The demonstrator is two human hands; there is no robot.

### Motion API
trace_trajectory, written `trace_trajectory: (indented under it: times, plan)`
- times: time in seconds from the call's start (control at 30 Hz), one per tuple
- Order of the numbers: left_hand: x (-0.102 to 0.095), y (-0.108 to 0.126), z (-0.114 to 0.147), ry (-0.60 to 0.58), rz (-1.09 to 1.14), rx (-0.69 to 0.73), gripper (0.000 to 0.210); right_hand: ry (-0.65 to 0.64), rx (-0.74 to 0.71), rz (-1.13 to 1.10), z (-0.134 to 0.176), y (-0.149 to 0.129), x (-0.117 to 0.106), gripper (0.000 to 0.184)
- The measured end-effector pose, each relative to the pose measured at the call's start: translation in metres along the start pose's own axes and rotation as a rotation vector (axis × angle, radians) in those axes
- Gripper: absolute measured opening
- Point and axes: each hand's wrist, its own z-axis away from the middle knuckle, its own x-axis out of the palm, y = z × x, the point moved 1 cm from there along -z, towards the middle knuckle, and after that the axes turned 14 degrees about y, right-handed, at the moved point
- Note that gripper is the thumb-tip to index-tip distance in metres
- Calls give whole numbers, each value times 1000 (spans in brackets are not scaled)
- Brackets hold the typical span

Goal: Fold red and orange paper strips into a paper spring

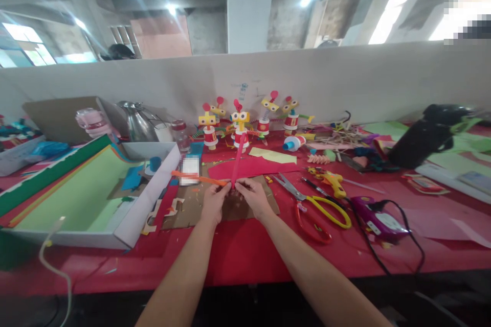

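Note:
Both my hands meet over a piece of brown cardboard [180, 218]. My left hand [213, 200] pinches the end of an orange paper strip [203, 179] that stretches out to the left. With its fingertips closed, my right hand [253, 195] grips the lower end of a pink paper strip [238, 159], which points away from me. The two strips come together at roughly a right angle between my fingertips; how they join there is hidden. Just beyond lies a red paper piece [268, 167] beside a pale yellow strip [273, 155].
Left stands a white box [148, 209] with coloured sheets. Scissors [326, 208], a yellow glue gun [333, 184] and a purple corded box [379, 218] lie right. Several paper-cup robot figures [210, 135] line the back. A black flask [425, 135] leans far right.

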Motion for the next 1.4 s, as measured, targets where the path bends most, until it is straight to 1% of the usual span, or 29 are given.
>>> trace_trajectory:
  times: [0.1,0.17,0.33,0.43,0.53,0.67,0.77,0.83,0.93,1.0,1.07,1.2,1.4]
  plan:
    - [3,2,5,-59,10,-28,34,31,4,2,1,-2,-1,18]
    - [5,5,8,-73,24,-26,33,38,16,-8,1,-4,-1,18]
    - [3,7,8,-42,34,9,32,24,4,-45,0,-6,-2,19]
    - [2,6,6,-57,29,-8,33,44,-29,-52,0,-5,-3,18]
    - [1,7,6,-41,22,-7,35,70,-38,-50,-2,-2,-3,19]
    - [3,12,8,-16,58,-15,35,40,-3,-57,-3,1,-2,21]
    - [2,16,8,13,111,-51,31,4,49,-115,-2,1,-2,22]
    - [2,17,7,27,141,-70,29,-5,58,-152,-1,0,-1,22]
    - [0,18,6,39,150,-83,28,-21,-21,-133,2,-3,0,25]
    - [0,17,5,28,142,-75,26,-21,-103,-92,3,-3,1,26]
    - [0,16,4,14,131,-65,25,-10,-146,-55,5,-2,3,25]
    - [-1,15,4,7,109,-55,26,-13,-131,-29,6,0,4,23]
    - [2,17,7,22,98,-52,28,-35,-135,-78,7,0,4,19]
